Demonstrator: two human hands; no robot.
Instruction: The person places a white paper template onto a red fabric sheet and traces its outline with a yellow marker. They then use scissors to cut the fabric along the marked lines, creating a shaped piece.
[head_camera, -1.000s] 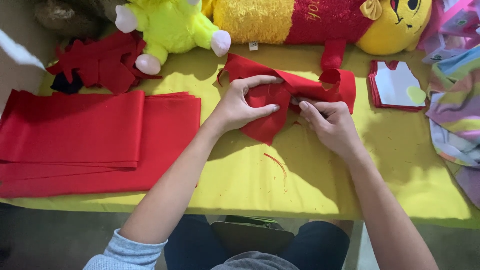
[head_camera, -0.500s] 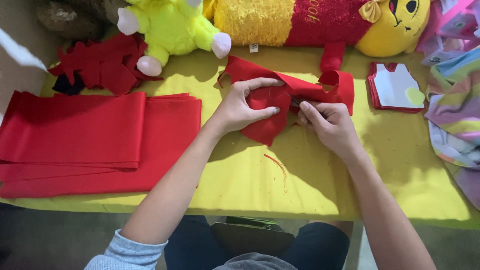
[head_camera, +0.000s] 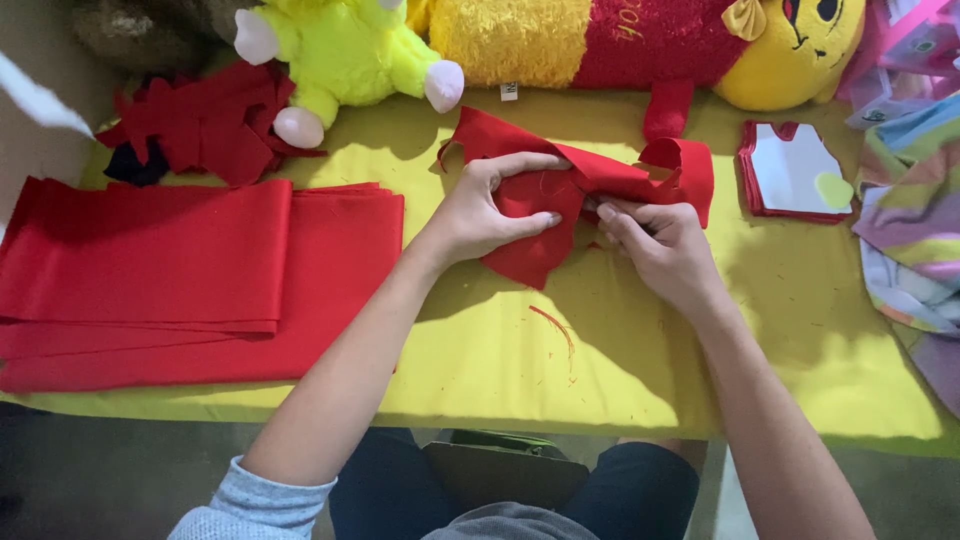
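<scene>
Both hands working a red felt piece (head_camera: 540, 215) on the yellow bench (head_camera: 520, 370).
Left hand (head_camera: 490, 205) pinches the felt; right hand (head_camera: 660, 245) grips its edge; keep it taut, fingertips close.

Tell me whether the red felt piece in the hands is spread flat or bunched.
Bunched: the red felt piece is creased and folded between the left hand and right hand.

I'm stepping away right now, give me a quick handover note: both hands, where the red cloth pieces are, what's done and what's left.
Left hand: grips the red felt piece mid-table, thumb under, fingers on top.
Right hand: pinches the same piece at its right side.
Folded red cloth lies stacked on the left; red scraps behind it; cut shapes with a white template on the right.
Done: several shapes cut and stacked.
Left: the piece in hand looks unfinished; the big folded cloth uncut.
</scene>
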